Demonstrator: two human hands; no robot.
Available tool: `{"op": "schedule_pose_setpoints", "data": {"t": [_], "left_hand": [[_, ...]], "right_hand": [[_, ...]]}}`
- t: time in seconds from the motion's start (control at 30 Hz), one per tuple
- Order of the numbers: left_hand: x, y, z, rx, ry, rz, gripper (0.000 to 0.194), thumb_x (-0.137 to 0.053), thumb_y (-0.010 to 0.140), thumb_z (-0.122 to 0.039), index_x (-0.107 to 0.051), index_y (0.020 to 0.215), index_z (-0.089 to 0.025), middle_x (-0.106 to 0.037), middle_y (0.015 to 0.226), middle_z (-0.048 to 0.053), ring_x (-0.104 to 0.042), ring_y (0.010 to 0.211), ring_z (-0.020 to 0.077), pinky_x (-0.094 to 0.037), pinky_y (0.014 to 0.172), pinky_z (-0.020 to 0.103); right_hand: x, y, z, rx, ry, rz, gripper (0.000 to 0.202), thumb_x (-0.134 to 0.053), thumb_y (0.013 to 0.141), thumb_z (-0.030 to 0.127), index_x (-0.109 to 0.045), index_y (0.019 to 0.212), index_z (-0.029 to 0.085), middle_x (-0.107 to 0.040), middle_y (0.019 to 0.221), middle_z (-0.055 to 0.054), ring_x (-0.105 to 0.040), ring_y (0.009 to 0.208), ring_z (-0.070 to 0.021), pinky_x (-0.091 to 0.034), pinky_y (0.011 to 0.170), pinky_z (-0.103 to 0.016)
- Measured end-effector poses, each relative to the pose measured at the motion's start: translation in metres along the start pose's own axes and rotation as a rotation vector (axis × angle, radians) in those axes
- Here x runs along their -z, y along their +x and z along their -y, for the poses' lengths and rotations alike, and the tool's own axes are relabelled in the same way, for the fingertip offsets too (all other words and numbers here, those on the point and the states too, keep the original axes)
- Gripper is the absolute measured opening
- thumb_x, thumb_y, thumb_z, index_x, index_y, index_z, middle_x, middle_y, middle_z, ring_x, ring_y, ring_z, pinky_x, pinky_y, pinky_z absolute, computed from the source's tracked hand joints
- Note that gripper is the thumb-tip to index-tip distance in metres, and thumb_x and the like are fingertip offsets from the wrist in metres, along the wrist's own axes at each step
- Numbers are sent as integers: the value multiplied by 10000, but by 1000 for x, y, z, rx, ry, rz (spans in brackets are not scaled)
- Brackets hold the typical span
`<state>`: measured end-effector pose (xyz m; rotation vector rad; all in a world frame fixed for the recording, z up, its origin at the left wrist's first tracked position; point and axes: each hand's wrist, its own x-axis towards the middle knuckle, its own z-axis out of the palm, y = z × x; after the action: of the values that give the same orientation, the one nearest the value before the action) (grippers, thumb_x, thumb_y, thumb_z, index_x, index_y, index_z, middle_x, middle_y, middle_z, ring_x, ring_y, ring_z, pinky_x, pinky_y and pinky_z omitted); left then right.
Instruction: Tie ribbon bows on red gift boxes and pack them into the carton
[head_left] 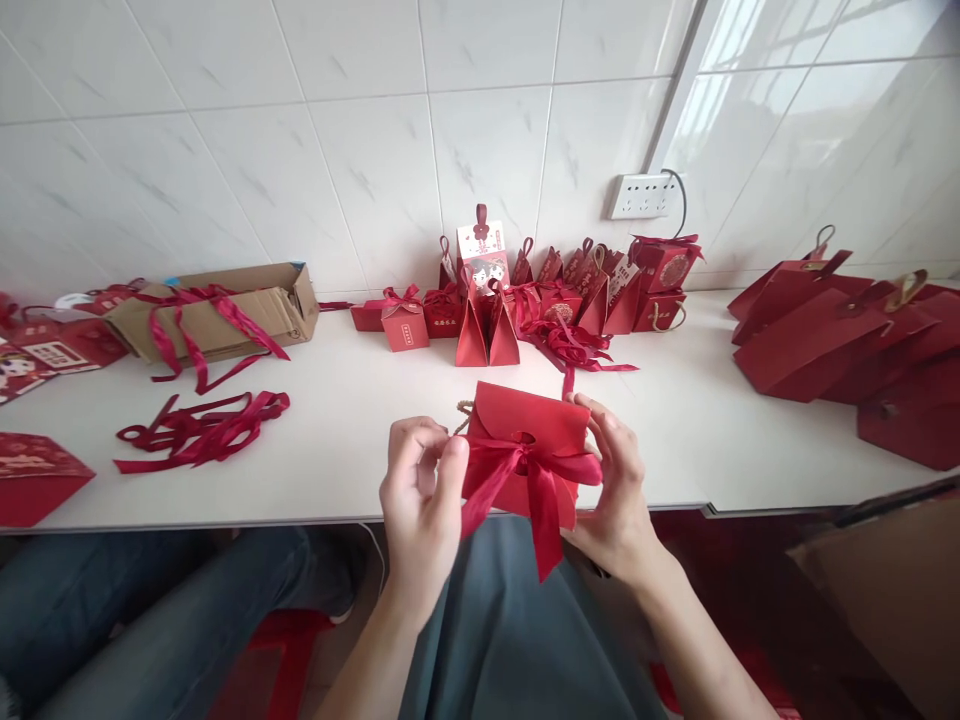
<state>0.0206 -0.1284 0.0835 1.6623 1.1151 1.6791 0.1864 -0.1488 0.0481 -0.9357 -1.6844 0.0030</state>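
Note:
Between my two hands is a small red gift box (501, 408), tilted and held over the table's front edge. A dark red ribbon bow (546, 500) is tied across its front, with its tails hanging down. A gold cord handle (465, 410) shows at the box's left edge. My left hand (426, 480) pinches the bow's left loop beside the box, thumb on top. Around the box's right side curls my right hand (616, 485), fingers at the upper corner and thumb underneath. The thumb of that hand is partly hidden.
Finished-looking red boxes (406, 325) and a ribbon pile (566, 340) line the wall. Loose ribbons (206, 430) lie left, before a cardboard box (225, 325). Large red boxes (810, 330) stand right. A power strip (641, 197) is on the wall. Another person's leg (187, 610) is at left.

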Motion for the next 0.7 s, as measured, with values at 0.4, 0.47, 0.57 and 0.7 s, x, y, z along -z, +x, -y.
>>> {"op": "schedule_pose_setpoints", "data": {"t": [0.4,0.47,0.57,0.7], "left_hand": [[-42,19,50,267,-11,291,232,-533,789,-410,-504,707,-195,-525,819,1,-522,746,143,-448,681,254],[-60,16,52,203,43,416,247,-499,792,-440,-529,729,-203,-549,882,23,-545,804,174,-461,653,264],[-93,8,54,116,121,642,315,-443,801,-488,-578,761,-207,-577,980,72,-552,931,240,-486,622,298],[-145,-8,50,-83,205,933,311,-404,830,-439,-616,812,-211,-572,1074,98,-504,1101,288,-509,786,412]], "right_hand": [[92,-22,-18,-157,-286,-304,1051,-803,645,296,-125,1446,336,-298,1438,-134,-407,1282,-340,-444,968,-553],[117,-34,-16,-357,-248,-484,974,-788,637,418,-227,1424,302,-389,1398,-129,-487,1215,-330,-433,979,-544],[145,-53,-12,-596,-64,-658,719,-527,752,669,-427,1325,248,-606,1187,-117,-623,1031,-308,-501,892,-523],[168,-76,-8,-847,286,-836,700,-444,703,771,-585,1150,252,-711,946,-81,-680,869,-299,-556,786,-482]]}}
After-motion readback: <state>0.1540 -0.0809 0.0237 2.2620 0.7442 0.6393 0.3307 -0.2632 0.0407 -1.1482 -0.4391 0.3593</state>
